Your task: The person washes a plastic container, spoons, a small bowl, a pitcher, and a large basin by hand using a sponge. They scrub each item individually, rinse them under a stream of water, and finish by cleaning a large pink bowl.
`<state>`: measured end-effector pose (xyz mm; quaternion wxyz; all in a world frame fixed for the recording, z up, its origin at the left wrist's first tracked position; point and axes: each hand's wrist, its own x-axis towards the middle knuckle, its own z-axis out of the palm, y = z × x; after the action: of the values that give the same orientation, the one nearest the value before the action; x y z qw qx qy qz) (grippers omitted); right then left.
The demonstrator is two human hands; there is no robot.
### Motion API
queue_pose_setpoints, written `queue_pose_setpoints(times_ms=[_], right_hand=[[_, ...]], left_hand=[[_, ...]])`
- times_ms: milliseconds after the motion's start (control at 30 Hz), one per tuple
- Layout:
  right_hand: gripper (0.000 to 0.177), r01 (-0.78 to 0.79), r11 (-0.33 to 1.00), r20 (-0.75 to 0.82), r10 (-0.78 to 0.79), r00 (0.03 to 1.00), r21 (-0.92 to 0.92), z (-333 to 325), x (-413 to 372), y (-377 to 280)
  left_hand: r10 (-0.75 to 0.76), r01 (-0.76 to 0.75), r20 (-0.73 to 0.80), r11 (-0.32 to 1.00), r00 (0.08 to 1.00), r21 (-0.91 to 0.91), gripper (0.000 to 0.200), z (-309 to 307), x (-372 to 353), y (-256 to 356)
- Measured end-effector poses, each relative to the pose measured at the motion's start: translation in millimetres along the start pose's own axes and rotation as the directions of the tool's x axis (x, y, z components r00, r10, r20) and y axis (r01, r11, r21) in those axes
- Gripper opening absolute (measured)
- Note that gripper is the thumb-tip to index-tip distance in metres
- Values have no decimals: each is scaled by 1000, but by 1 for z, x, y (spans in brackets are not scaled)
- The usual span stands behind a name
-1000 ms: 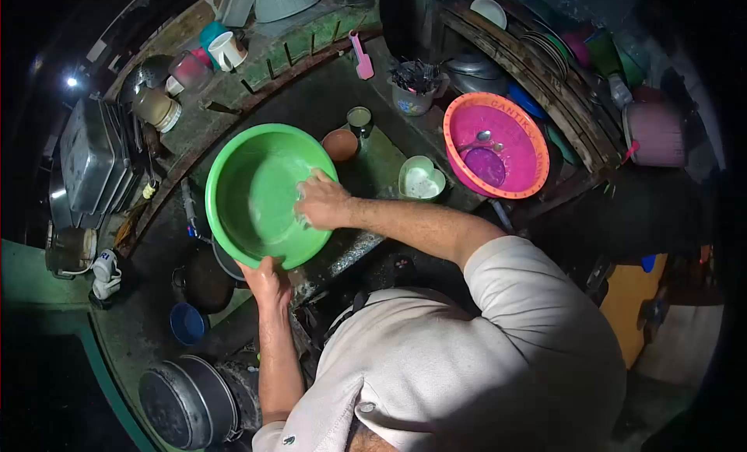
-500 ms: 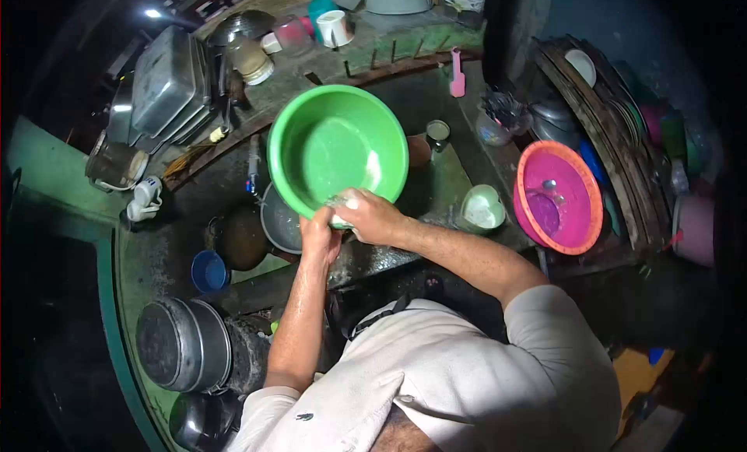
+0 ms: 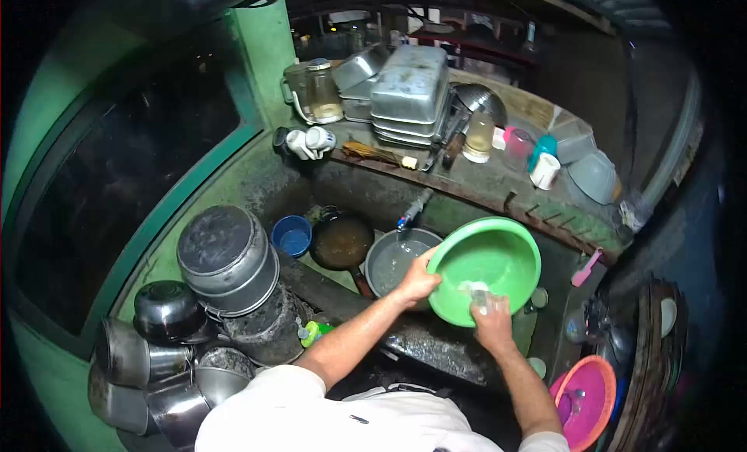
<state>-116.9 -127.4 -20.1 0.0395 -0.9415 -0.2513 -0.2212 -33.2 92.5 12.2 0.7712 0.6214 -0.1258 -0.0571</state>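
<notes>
A large green basin [image 3: 506, 254] is tilted over the sink area, its inside facing up. My left hand [image 3: 419, 279] grips its left rim. Inside the basin's near side, my right hand [image 3: 492, 316] is closed round a small pale, whitish scrubber [image 3: 476, 295] pressed to the wall. Just left of the basin, a grey tub of water [image 3: 389, 257] stands under a tap [image 3: 412, 209].
A dark pan [image 3: 341, 238] and a blue bowl [image 3: 292, 233] lie further left. Stacked pots [image 3: 226, 257] stand at the left. Metal trays [image 3: 408, 86] and jars line the ledge. A pink basin with an orange rim [image 3: 587, 401] is at lower right.
The view has swung left, so the sink things appear further right. My left hand has shifted to the basin's left rim, apart from my right hand, which is now inside the near wall.
</notes>
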Motion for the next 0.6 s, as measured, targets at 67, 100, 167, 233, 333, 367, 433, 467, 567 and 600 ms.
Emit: queue_pose_setpoints(times_ms=[67, 100, 167, 233, 333, 367, 433, 467, 567, 600], right_hand=[[29, 27, 999, -33, -28, 999, -31, -1, 4, 7], [31, 6, 1000, 6, -6, 1000, 20, 1, 4, 5], [45, -134, 984, 124, 119, 985, 117, -15, 21, -29], [48, -289, 907, 190, 239, 952, 305, 8, 27, -42], [44, -190, 949, 216, 136, 967, 252, 4, 19, -37], [41, -46, 994, 156, 30, 987, 99, -2, 12, -29], [26, 41, 998, -38, -39, 998, 41, 1, 11, -9], [24, -23, 994, 33, 20, 999, 103, 3, 19, -11], [27, -218, 903, 113, 190, 975, 369, -4, 46, -48], [30, -205, 899, 82, 187, 979, 386, 11, 45, -58]], left_hand=[[29, -20, -58, 988, 998, 151, 52, -10, 7, 7], [-23, 31, -114, 997, 993, 74, 49, -7, 6, 5], [9, 39, -254, 982, 967, 184, 50, 16, -6, 4], [104, -97, -285, 995, 953, 39, 54, 41, -22, -38], [12, -5, -132, 999, 991, 54, 60, 4, -6, -12], [57, -50, -120, 997, 991, 65, 57, -11, 0, 9], [157, -143, -76, 975, 985, 170, 55, -28, 10, 9], [173, -157, -165, 982, 971, 103, 55, -22, 12, 4], [-152, 152, -141, 988, 978, -12, 57, 10, -21, -13], [-172, 149, -143, 976, 975, -160, 57, 7, -29, -22]])
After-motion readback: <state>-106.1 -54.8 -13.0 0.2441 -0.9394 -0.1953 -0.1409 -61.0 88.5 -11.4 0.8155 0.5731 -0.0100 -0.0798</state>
